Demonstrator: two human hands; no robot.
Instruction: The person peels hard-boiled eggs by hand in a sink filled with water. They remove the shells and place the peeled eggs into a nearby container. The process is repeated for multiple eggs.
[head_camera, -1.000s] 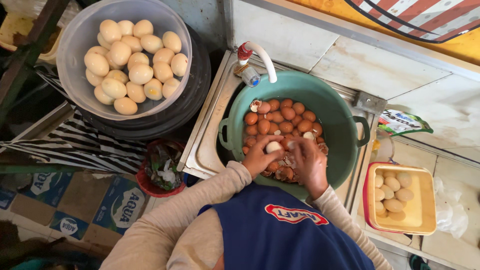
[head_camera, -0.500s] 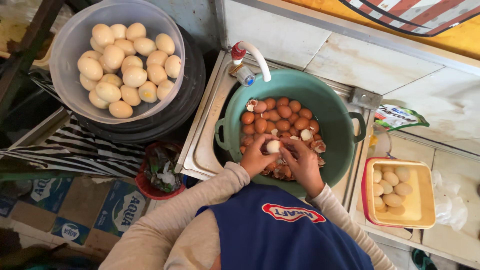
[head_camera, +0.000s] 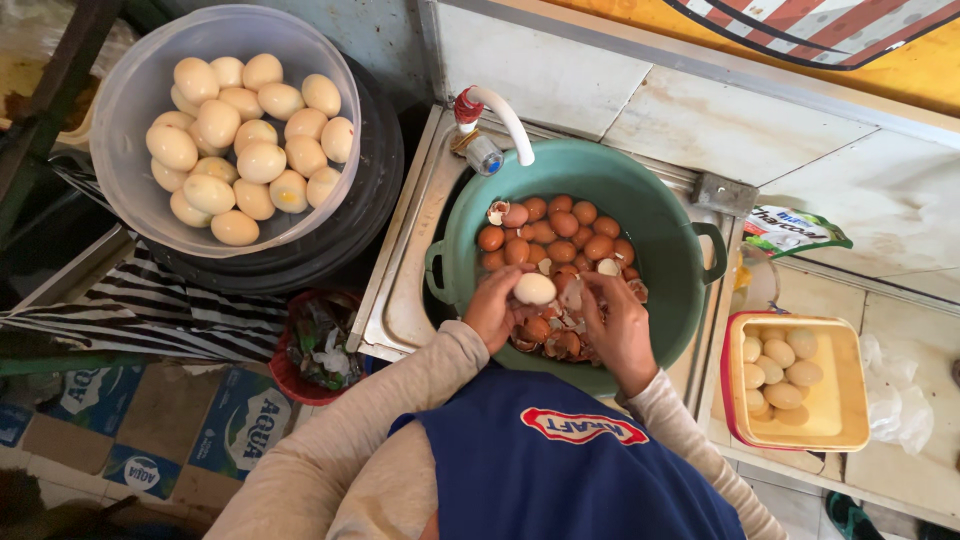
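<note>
Steel sink set into a pale tiled counter carries the whole scene, and a green basin sits in it under a white tap spout with a red cap. Brown boiled eggs and loose shell bits fill the basin's bottom. Over the basin's near rim, the left hand is curled around a pale peeled egg, fingers closed on it from below. The right hand is just beside that egg, fingertips bent toward the shell pieces; whether it pinches anything cannot be told.

Left of the basin, well apart, a clear plastic bowl of peeled eggs rests on a stack of dark round trays. A red basket of scraps stands below that stack, near the sink's left corner, beside striped cloth and printed cartons on the floor. Right of the basin, a yellow tub with a red rim holds a few more peeled eggs on the counter, with a green pouch behind it against the tiles.

The basin nearly fills the sink, so the free steel strip lies only along its left side. Both sleeves enter from the near edge, and the basin's far half lies uncovered.
</note>
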